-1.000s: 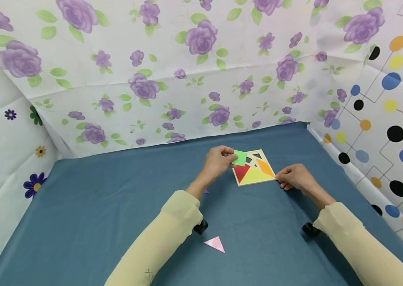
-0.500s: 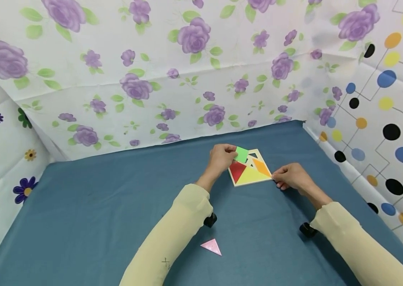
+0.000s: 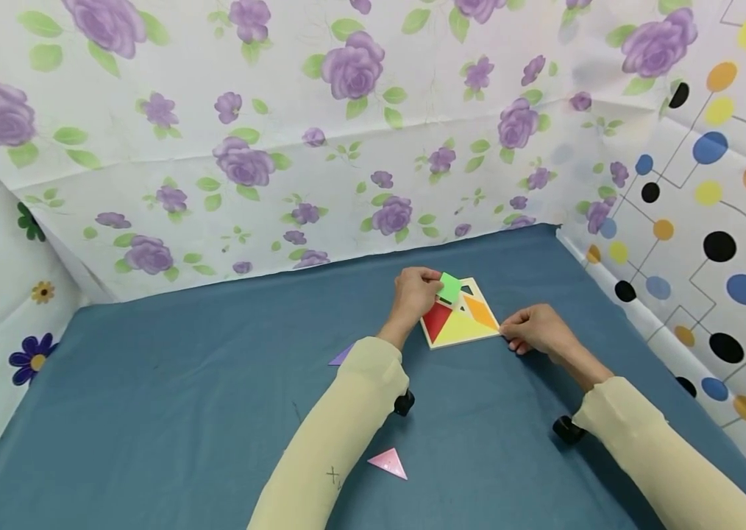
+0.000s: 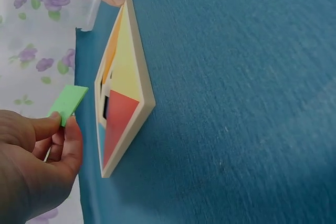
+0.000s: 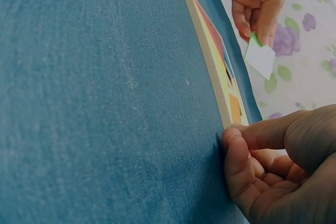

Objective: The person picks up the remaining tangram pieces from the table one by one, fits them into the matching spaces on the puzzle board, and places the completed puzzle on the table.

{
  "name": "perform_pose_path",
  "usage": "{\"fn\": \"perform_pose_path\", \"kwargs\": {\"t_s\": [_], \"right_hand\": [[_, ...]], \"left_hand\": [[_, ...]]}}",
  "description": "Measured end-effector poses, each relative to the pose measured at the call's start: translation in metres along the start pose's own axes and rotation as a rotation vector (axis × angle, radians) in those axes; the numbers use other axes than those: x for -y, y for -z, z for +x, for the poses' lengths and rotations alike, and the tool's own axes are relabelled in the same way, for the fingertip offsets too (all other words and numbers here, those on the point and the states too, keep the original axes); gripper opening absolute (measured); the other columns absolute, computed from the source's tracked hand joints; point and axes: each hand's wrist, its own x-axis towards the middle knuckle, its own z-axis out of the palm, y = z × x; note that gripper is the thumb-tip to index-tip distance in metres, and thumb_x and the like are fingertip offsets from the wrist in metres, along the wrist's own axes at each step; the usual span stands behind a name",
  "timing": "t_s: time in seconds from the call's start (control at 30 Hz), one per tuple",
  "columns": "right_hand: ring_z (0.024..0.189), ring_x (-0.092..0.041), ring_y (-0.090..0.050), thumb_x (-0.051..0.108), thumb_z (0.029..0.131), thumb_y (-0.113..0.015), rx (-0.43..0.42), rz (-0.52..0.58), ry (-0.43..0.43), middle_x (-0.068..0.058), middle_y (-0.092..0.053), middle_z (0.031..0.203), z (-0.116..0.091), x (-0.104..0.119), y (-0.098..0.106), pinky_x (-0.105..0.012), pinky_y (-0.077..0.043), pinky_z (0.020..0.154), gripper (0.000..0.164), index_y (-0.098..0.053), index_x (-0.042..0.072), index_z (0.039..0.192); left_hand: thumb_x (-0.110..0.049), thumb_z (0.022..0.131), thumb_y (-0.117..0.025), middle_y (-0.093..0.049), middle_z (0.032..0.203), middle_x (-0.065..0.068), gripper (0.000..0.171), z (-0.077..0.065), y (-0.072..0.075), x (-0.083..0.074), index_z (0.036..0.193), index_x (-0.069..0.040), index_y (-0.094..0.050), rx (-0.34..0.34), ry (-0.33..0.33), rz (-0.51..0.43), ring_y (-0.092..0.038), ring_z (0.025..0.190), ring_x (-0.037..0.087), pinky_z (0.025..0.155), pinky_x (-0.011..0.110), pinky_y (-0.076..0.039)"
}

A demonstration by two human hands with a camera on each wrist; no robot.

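My left hand [image 3: 413, 296] pinches a green square tangram piece [image 3: 449, 288] between thumb and fingers, tilted over the far left part of a wooden tangram board. In the left wrist view the piece stands apart from the board's pale frame [image 4: 140, 56]. A yellow triangle [image 3: 462, 328], a red piece [image 3: 437, 322] and an orange parallelogram [image 3: 479, 310] lie in the board, and a blue piece [image 4: 101, 134] shows at its far side. Dark empty recesses show among them. My right hand [image 5: 283, 166] pinches the board's near right corner between thumb and forefinger.
A pink triangle [image 3: 390, 463] lies on the blue cloth [image 3: 201, 412] nearer the body. The left sleeve partly covers a purple piece [image 3: 341, 355]. Behind the cloth hangs a floral sheet [image 3: 267, 206]; a dotted sheet [image 3: 697, 243] borders the right side.
My left hand has moved slightly right with the green square, which has turned over the board. The purple piece shows more beside the sleeve. My right hand keeps its hold on the corner.
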Motion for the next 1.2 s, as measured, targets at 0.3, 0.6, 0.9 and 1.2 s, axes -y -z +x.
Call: {"fn": "perform_pose_path", "kwargs": {"t_s": [0.3,0.6,0.9,1.2], "right_hand": [[0.061,-0.015,-0.064,0.011,0.1,-0.069,0.002,-0.001,0.0,-0.007,-0.069,0.074,0.0,0.001,0.001,-0.029,-0.058,0.059,0.023,-0.074,-0.009,0.11],[0.061,-0.016,-0.064,0.011,0.1,-0.069,-0.018,-0.005,-0.003,-0.008,-0.069,0.074,0.0,0.0,-0.001,-0.029,-0.057,0.058,0.023,-0.074,-0.009,0.109],[0.061,-0.016,-0.064,0.011,0.1,-0.07,-0.012,0.004,-0.009,-0.008,-0.069,0.074,-0.001,0.0,0.0,-0.029,-0.057,0.058,0.022,-0.074,-0.009,0.109],[0.061,-0.016,-0.064,0.01,0.1,-0.069,-0.016,-0.006,-0.003,-0.008,-0.069,0.073,-0.001,0.001,0.001,-0.03,-0.057,0.059,0.022,-0.074,-0.009,0.109]], "left_hand": [[-0.008,0.099,-0.07,-0.075,0.101,0.008,0.016,0.007,-0.01,0.002,0.112,-0.006,-0.08,-0.028,-0.009,0.037,-0.07,0.084,0.017,0.07,0.025,-0.057],[-0.011,0.099,-0.071,-0.075,0.108,0.006,0.016,0.012,-0.018,0.003,0.112,-0.009,-0.08,-0.024,0.032,0.078,-0.069,0.1,0.018,0.079,0.028,-0.058],[-0.009,0.099,-0.071,-0.075,0.107,0.006,0.015,0.015,-0.018,0.005,0.11,-0.006,-0.08,-0.025,0.019,0.098,-0.068,0.1,0.018,0.08,0.026,-0.057],[-0.009,0.1,-0.069,-0.074,0.112,0.007,0.015,0.021,-0.019,0.011,0.11,-0.008,-0.08,0.001,-0.029,0.17,-0.069,0.1,0.019,0.081,0.031,-0.058]]}}
